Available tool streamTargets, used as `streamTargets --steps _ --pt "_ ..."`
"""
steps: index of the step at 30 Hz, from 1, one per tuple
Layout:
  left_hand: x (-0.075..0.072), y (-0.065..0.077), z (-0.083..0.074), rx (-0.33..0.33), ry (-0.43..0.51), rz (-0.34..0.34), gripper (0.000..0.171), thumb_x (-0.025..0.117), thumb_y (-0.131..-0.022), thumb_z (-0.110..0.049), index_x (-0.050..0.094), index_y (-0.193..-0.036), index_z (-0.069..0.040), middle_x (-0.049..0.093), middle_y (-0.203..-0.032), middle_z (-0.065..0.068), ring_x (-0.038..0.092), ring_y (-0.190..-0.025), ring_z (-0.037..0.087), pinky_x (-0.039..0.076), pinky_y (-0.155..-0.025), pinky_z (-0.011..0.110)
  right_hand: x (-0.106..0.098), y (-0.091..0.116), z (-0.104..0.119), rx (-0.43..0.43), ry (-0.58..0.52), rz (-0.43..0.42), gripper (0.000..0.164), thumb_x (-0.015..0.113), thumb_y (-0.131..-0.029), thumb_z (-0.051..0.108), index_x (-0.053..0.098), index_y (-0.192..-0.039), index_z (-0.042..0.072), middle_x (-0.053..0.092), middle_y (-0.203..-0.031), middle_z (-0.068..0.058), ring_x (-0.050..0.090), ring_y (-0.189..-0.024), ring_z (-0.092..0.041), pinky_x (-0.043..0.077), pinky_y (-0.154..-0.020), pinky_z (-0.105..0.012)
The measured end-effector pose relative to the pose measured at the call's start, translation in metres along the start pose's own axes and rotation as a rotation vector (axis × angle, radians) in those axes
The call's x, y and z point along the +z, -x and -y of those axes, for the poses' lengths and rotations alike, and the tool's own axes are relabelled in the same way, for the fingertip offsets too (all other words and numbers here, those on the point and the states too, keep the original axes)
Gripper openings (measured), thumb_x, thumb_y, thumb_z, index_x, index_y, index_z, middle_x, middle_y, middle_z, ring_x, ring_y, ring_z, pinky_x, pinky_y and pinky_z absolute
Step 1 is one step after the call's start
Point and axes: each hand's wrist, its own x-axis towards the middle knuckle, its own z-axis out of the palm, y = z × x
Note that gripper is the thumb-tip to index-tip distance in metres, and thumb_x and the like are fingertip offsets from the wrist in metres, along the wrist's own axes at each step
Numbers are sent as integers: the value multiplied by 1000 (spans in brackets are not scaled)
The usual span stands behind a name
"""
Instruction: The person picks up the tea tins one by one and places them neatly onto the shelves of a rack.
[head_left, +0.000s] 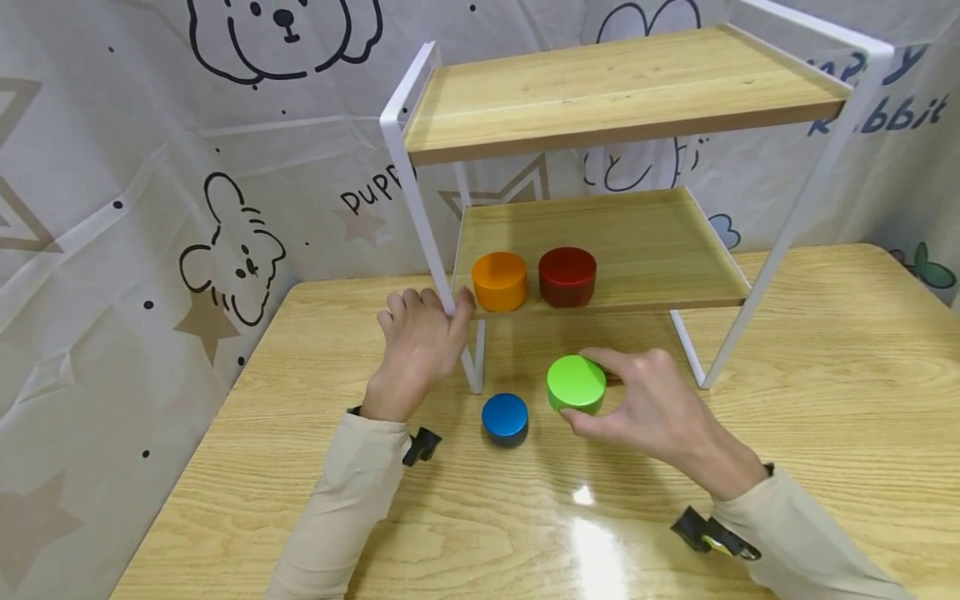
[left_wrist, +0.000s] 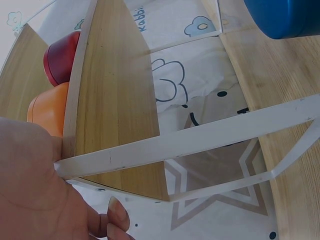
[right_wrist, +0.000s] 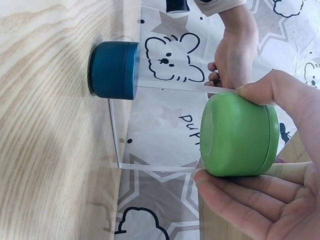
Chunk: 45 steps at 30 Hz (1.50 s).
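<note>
My right hand (head_left: pixel 652 408) pinches a green round lidded tin (head_left: pixel 576 383) between thumb and fingers. In the right wrist view the tin (right_wrist: pixel 237 135) is held clear of the tabletop. My left hand (head_left: pixel 420 342) grips the white front left post (left_wrist: pixel 175 137) of a two-tier shelf, thumb on one side and fingers curled on the other. On the lower board (head_left: pixel 660 250) of the shelf, an orange tin (head_left: pixel 500 283) and a dark red tin (head_left: pixel 567 279) stand side by side near the front edge. A blue tin (head_left: pixel 505 421) stands on the table between my hands.
The shelf's upper wooden board (head_left: pixel 622 87) hangs over the lower one. A slanted white post (head_left: pixel 795 217) bounds the right side. Behind the wooden table (head_left: pixel 262 500) hangs a printed cloth (head_left: pixel 97 250) with cartoon animals and stars.
</note>
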Motion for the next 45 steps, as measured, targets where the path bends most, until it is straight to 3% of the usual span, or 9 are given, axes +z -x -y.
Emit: streamTargets --steps 10,20,26,34,45 --pt "1 -1 0 6 5 3 61 16 -100 -50 47 -85 1 41 -89 18 33 -91 37 23 -80 46 -5 1 3 -36 -1 -45 52 82 -65 27 68 -102 -6 70 -77 -10 47 -51 -3 44 -48 -19" --pt "0 -1 1 -4 8 16 61 16 -100 -50 47 -86 1 41 -89 18 32 -91 37 23 -80 46 -30 -2 7 18 23 -164 45 84 -64 21 70 -101 0 72 -84 -8 64 -63 -15 53 -58 -33" --pt "1 -1 1 1 9 20 61 16 -101 -50 47 -86 1 41 -89 18 32 -91 37 23 -80 46 -47 -2 8 75 95 -227 43 83 -64 24 70 -99 3 71 -79 -5 61 -62 -16 46 -56 -29" --pt "1 -2 0 6 7 18 61 16 -100 -50 47 -86 1 41 -89 18 32 -91 37 23 -80 46 -57 -5 9 76 104 -254 38 82 -65 23 71 -95 3 71 -76 -7 64 -59 -17 39 -55 -11" --pt "0 -1 2 5 15 17 61 16 -100 -50 47 -85 1 41 -88 18 32 -89 36 22 -78 45 -59 -17 4 78 135 -318 32 80 -67 22 70 -92 4 68 -72 -5 64 -57 -19 38 -55 -9"
